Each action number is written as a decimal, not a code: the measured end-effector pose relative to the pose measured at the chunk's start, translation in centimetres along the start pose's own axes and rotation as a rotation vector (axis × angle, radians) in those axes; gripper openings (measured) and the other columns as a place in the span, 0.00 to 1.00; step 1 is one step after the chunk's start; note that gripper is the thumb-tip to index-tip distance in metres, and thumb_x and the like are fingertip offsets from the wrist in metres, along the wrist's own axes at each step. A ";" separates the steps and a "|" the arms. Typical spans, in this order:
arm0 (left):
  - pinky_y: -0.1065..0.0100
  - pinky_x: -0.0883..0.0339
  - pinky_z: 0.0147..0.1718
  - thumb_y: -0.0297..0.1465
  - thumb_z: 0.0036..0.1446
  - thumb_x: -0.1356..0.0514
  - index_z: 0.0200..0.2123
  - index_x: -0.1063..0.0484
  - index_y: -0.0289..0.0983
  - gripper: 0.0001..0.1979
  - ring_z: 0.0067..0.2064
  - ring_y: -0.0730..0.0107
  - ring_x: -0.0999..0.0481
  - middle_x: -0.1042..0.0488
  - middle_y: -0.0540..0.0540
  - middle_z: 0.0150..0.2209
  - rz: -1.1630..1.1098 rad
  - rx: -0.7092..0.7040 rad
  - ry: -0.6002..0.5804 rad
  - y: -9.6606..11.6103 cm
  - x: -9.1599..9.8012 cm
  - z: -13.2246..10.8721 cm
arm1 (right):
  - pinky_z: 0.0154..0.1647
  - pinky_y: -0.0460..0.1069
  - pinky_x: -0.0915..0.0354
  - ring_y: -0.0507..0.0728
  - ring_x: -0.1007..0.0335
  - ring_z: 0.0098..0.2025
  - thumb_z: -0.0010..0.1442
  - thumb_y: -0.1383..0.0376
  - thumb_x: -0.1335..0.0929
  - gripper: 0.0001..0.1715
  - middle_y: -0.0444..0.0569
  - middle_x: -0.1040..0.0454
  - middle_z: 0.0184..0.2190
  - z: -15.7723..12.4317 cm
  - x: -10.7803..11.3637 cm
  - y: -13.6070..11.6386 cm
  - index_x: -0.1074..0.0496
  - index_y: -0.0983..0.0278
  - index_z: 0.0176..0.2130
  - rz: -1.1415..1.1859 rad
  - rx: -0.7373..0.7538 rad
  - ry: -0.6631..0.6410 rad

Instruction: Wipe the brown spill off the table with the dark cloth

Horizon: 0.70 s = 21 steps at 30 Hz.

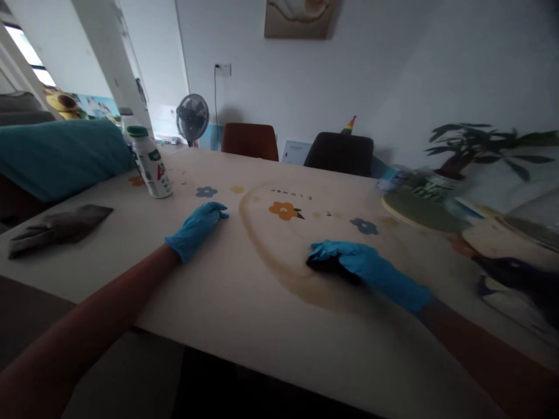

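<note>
My left hand (200, 228), in a blue glove, rests on the pale tabletop (209, 302) with its fingers stretched forward and nothing in them. Farther right, my right hand (362, 265), gloved the same way, is closed over a black sponge-like pad (334, 267) pressed to the table. Its exact kind is hard to make out under the fingers. A curved brownish wet streak (266, 259) runs across the surface from near the left hand's fingertips round to the pad. Printed flowers, among them an orange one (285, 210), lie beyond the hands.
A white bottle with a green cap (151, 163) stands at the left, a grey cloth (61, 227) nearer me. On the right are a potted plant (439, 183), a round green mat (419, 212) and blurred clutter. Two chairs, one brown (250, 139), and a fan (193, 117) stand beyond.
</note>
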<state>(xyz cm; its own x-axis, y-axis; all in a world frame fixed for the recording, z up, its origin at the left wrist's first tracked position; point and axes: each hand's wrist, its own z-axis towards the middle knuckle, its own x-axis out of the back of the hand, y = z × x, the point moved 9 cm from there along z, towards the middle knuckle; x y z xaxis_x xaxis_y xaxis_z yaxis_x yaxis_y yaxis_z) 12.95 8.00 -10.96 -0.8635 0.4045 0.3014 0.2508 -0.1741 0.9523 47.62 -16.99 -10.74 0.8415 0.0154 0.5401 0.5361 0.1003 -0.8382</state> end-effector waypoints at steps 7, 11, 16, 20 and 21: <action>0.49 0.27 0.79 0.30 0.75 0.41 0.61 0.21 0.36 0.16 0.68 0.52 0.14 0.11 0.37 0.62 0.064 0.027 0.007 0.8 0.0 -0.7 | 0.87 0.76 0.29 0.73 0.29 0.86 0.79 0.55 0.33 0.37 0.41 0.22 0.82 -7.1 1.3 1.0 0.18 0.36 0.80 -0.301 -0.111 0.160; 0.50 0.28 0.79 0.30 0.76 0.42 0.60 0.20 0.36 0.16 0.68 0.51 0.15 0.12 0.36 0.64 0.123 0.025 0.021 1.3 0.0 -0.9 | 0.96 0.74 0.48 0.66 0.50 0.94 0.76 0.64 0.33 0.44 0.38 0.32 0.88 -7.4 -1.5 0.3 0.22 0.37 0.83 -0.476 0.012 0.033; 0.47 0.28 0.80 0.32 0.75 0.40 0.60 0.19 0.37 0.17 0.69 0.49 0.16 0.13 0.36 0.65 0.142 0.016 0.032 0.9 0.1 -0.7 | 0.96 0.78 0.55 0.71 0.52 0.95 0.71 0.70 0.29 0.53 0.41 0.39 0.91 -4.1 -6.0 -1.2 0.27 0.41 0.87 -0.536 0.054 -0.122; 0.47 0.29 0.81 0.32 0.75 0.41 0.61 0.19 0.37 0.18 0.69 0.48 0.16 0.13 0.36 0.66 0.197 0.005 0.027 1.0 0.1 -0.7 | 0.96 0.79 0.57 0.73 0.52 0.96 0.81 0.66 0.31 0.44 0.46 0.39 0.92 0.2 -9.9 -3.8 0.27 0.44 0.88 -0.569 0.091 -0.167; 0.46 0.30 0.82 0.32 0.75 0.42 0.61 0.19 0.37 0.18 0.70 0.48 0.16 0.13 0.36 0.67 0.215 0.000 0.027 1.2 0.1 -0.7 | 0.96 0.78 0.57 0.73 0.52 0.95 0.83 0.64 0.31 0.41 0.47 0.39 0.92 1.4 -10.8 -4.4 0.27 0.45 0.87 -0.575 0.100 -0.177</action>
<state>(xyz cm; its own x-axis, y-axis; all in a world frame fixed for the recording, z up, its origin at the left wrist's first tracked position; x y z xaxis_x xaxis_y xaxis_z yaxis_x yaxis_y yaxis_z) 12.84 7.18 -9.83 -0.8013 0.3340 0.4963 0.4306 -0.2541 0.8661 36.05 -16.18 -12.74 0.3904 0.0955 0.9157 0.8853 0.2340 -0.4019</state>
